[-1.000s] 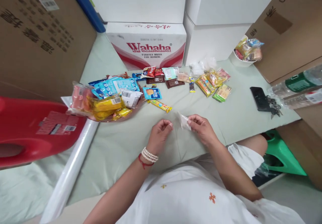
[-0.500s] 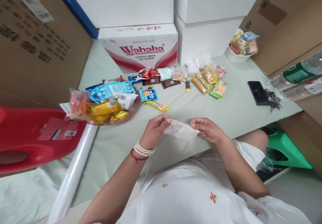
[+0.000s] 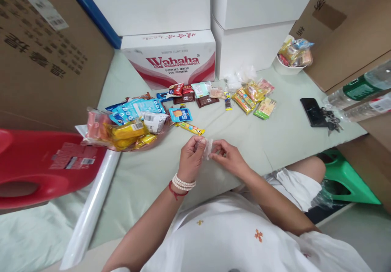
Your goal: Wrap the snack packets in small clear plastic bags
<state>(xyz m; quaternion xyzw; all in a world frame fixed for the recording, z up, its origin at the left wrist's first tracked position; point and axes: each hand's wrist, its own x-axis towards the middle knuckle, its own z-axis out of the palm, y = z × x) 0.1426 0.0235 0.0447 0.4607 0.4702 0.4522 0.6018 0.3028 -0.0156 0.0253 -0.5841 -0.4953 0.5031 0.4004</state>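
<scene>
A small clear plastic bag (image 3: pixel 208 149) is bunched up between my two hands, over the front part of the table. My left hand (image 3: pixel 192 156), with a beaded bracelet and a red cord at the wrist, is closed on the bag. My right hand (image 3: pixel 228 156) pinches the bag's other side with thumb and fingertips. Just beyond my left hand lies a yellow snack stick (image 3: pixel 191 128), and behind it a blue snack packet (image 3: pixel 180 115). To the left is a heap of packaged snacks with a yellow packet (image 3: pixel 128 130) on it.
Crumpled clear bags (image 3: pixel 241 77) and yellow snack packs (image 3: pixel 245 99) lie at the back. A Wahaha carton (image 3: pixel 174 62) stands behind. A white bowl (image 3: pixel 288 68) of snacks, a phone (image 3: pixel 312 112) and keys (image 3: pixel 334 123) are on the right; a red container (image 3: pixel 39 174) is on the left.
The bag was stretched flat between my hands and is now gathered into a small bunch. My right hand has moved left, close to my left hand, which has shifted slightly right.
</scene>
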